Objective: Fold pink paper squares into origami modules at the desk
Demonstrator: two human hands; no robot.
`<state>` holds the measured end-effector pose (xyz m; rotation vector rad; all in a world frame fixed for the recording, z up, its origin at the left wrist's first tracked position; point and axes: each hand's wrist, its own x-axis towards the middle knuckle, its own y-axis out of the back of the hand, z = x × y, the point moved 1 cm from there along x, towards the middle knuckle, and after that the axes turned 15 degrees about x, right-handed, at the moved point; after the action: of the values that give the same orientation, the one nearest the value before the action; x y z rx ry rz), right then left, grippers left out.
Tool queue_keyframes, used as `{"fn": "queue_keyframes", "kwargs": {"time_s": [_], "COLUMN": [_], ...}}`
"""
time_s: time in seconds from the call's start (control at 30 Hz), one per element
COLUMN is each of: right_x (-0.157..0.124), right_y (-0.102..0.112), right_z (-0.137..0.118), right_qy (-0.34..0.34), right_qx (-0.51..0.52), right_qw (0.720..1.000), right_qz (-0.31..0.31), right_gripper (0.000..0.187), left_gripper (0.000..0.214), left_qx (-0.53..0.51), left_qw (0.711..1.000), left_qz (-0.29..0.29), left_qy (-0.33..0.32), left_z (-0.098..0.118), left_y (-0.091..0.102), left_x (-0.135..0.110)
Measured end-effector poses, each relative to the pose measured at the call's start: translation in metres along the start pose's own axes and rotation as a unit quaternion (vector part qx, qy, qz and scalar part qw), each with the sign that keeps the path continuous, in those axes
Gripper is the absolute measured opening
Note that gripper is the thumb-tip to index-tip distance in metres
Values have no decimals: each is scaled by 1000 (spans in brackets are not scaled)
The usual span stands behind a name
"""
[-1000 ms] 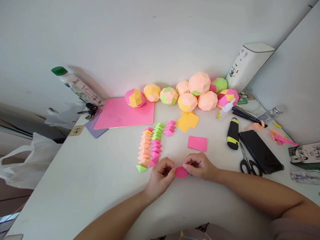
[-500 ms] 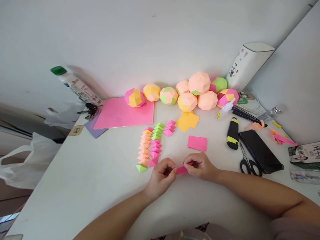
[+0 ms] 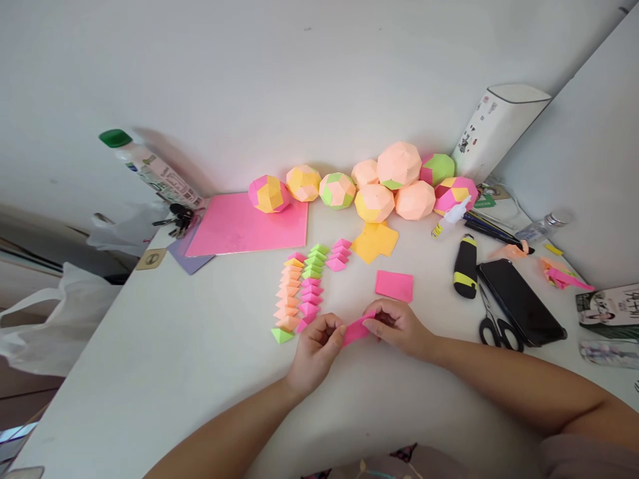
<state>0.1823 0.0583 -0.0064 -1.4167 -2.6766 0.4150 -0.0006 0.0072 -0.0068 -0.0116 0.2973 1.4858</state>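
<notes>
Paper (image 3: 356, 330), pink and small, is sitting over a white table (image 3: 150, 392), with the left hand (image 3: 314, 351) and the right hand (image 3: 403, 327) pinching its two ends. One pair of scissors (image 3: 493, 322) and one black phone (image 3: 522, 303) are lying to the right. Nine paper balls (image 3: 399, 164) are resting near a pale wall (image 3: 299, 86), and one green-capped bottle (image 3: 162, 176) is showing a label too tiny to read.

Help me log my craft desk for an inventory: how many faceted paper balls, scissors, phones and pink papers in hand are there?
Faceted paper balls: 9
Scissors: 1
Phone: 1
Held pink paper: 1
Total: 12
</notes>
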Motion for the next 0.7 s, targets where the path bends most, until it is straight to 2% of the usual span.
{"fn": "queue_keyframes", "kwargs": {"time_s": [0.17, 0.33, 0.47, 0.7], "right_x": [1, 3, 6, 5], "right_y": [2, 3, 2, 3], "right_z": [4, 3, 1, 2], "right_qy": [42, 119, 179, 162], "right_qx": [-42, -47, -77, -108], "right_qw": [998, 991, 979, 980], "right_qz": [-18, -51, -63, -54], "right_gripper": [19, 11, 12, 19], "left_gripper": [35, 29, 25, 19], "left_qx": [5, 30, 32, 8], "left_qw": [998, 992, 989, 986], "left_qz": [-57, -86, -109, -140], "left_qy": [-35, -91, -97, -95], "left_z": [-1, 6, 5, 3], "left_y": [1, 0, -2, -3], "left_x": [-2, -1, -1, -1]}}
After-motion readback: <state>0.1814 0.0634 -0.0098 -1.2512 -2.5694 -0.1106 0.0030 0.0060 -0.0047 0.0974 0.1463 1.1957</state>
